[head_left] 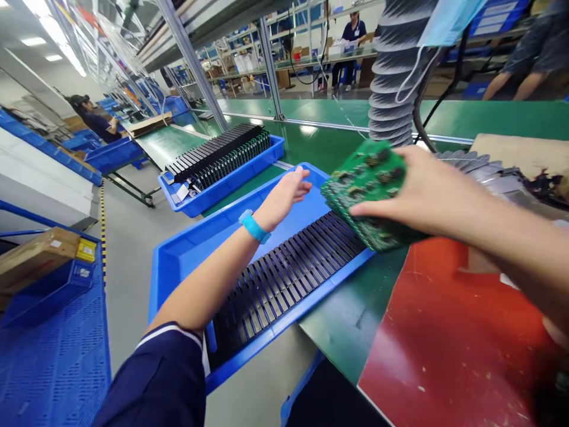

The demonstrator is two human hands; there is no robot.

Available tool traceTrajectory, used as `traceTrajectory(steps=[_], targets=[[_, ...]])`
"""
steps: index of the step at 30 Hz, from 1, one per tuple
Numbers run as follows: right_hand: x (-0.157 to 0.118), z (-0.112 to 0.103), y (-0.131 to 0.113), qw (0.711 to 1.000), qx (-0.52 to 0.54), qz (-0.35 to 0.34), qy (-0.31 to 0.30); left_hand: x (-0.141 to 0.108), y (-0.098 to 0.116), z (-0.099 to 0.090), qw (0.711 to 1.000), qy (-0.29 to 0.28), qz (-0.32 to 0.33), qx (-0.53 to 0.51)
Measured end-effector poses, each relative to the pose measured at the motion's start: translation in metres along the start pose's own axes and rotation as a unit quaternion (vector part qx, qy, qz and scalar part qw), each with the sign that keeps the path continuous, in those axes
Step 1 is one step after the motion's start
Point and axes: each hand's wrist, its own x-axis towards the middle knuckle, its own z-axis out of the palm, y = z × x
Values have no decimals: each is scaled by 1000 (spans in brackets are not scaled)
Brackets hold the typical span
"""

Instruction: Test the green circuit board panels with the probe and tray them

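Note:
My right hand (415, 190) grips a stack of green circuit boards (362, 184), thumb across the top board, above the right end of a blue tray (175, 261). Small dark and metallic parts stand on the boards. My left hand (287, 196) reaches over the tray's far side, its fingers stretched out and nothing in them. A light blue band (254, 226) is around my left wrist. Along the near side of that tray lies a black slotted rack (288, 273). Part of the rack is hidden under my left forearm.
Beyond stands another blue tray (195, 204) holding a black rack with upright boards. A red mat (444, 332) covers the bench at right. A grey ribbed hose (393, 77) rises behind the boards, a face mask (451, 24) beside it. Other people (353, 35) are in the background.

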Motion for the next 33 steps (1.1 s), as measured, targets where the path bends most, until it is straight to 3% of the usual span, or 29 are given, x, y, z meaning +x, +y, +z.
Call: traceTrajectory(steps=[2, 4, 9, 15, 21, 25, 33], targets=[[23, 27, -28, 993, -62, 72, -71, 22, 3, 12, 997, 68, 5, -21], [31, 54, -41, 986, -76, 97, -109, 39, 0, 23, 993, 114, 19, -19], [15, 88, -40, 966, -156, 89, -186, 50, -33, 49, 994, 61, -55, -68], [13, 69, -38, 954, -134, 71, -258, 38, -59, 67, 989, 57, -81, -110], [12, 41, 3, 947, -90, 64, -302, 30, -66, 67, 980, 82, -83, -161], [4, 41, 17, 953, -93, 37, -284, 26, -72, 68, 974, 115, -69, -183], [4, 50, 11, 963, -166, 14, -212, 23, -78, 67, 966, 151, -56, -204]])
